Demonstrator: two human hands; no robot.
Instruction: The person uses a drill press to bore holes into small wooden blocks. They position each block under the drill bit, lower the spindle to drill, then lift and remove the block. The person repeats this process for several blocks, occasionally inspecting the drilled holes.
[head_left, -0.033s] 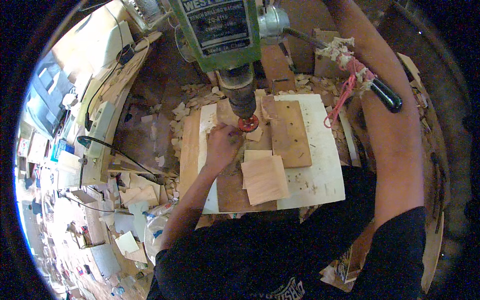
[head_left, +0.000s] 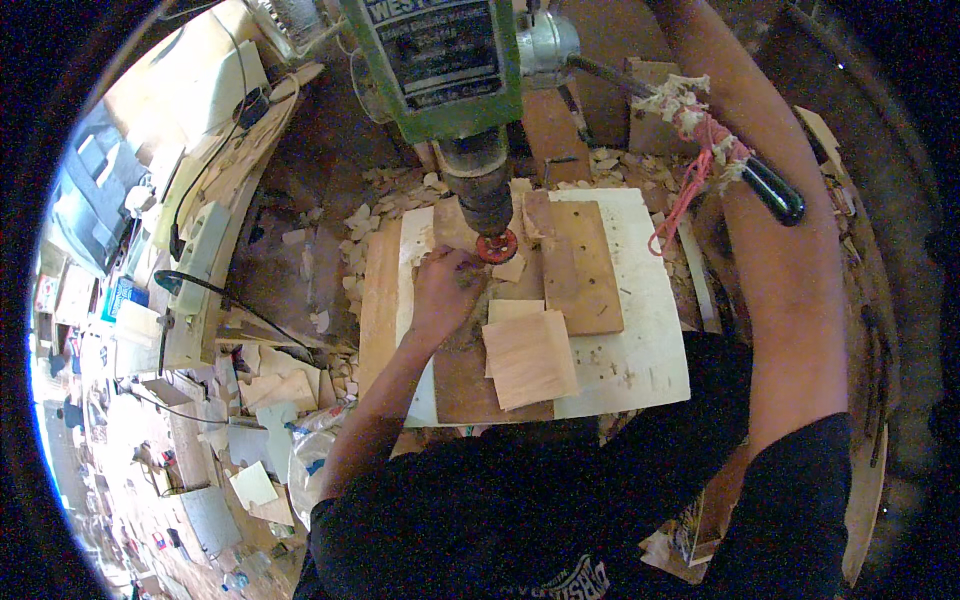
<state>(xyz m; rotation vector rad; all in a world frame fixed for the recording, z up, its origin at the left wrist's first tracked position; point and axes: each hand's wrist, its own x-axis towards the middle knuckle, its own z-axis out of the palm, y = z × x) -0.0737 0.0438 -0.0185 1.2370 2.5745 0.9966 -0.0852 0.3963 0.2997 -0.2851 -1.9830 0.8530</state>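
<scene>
Green drill head (head_left: 420,122) at top centre, grey chuck (head_left: 480,190) pointing down from it, fitted with red round cutter (head_left: 496,248). Small pale wood piece (head_left: 509,270) right under the cutter, partly hidden by its rim. Left hand (head_left: 447,292) just left of both, back of hand uppermost, fingers bent toward the wood piece; cannot tell whether grasping it or only lying alongside.

Right forearm (head_left: 790,300) along the right side, passing behind black-tipped lever (head_left: 772,190) wrapped with pink cord (head_left: 682,200) and pale rag (head_left: 672,97). Right hand past the upper edge, out of view; cannot tell state of its fingers.

Two thin wood squares, upper one (head_left: 530,360) overlapping lower one (head_left: 515,309), nearer the body than the cutter, mostly over brown plank (head_left: 465,390). To the right, brown block (head_left: 590,285) with small holes. White board (head_left: 650,350) beneath plank and block. Wood chips (head_left: 615,165) scattered behind the board; more offcuts (head_left: 285,385) at left, below black cable (head_left: 245,306)
</scene>
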